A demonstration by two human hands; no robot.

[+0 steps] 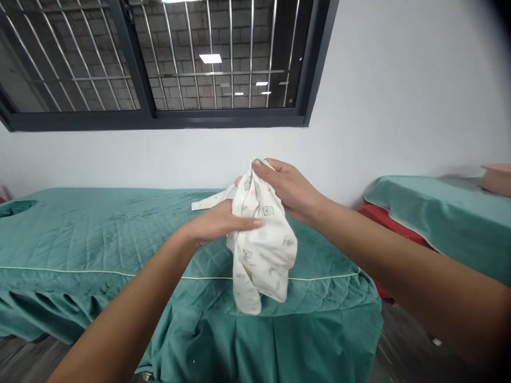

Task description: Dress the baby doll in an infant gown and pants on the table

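A small white baby garment (267, 244) with a printed pattern of little animal faces hangs bunched in the air over the end of a green quilted bed. My right hand (285, 186) pinches its top edge between thumb and fingers. Lower down on the left side, my left hand (223, 219) grips the cloth, thumb lying across the front and the fingers hidden behind. One sleeve dangles below, while another white strip of fabric (213, 201) sticks out to the left behind my left hand.
The green quilted bed cover (99, 234) stretches left, with a face hole (16, 207) at its far end. To the right stands another green-covered bed (447, 213) with a pink box-like object (497, 180) on it. A barred window (159, 119) is set in the white wall.
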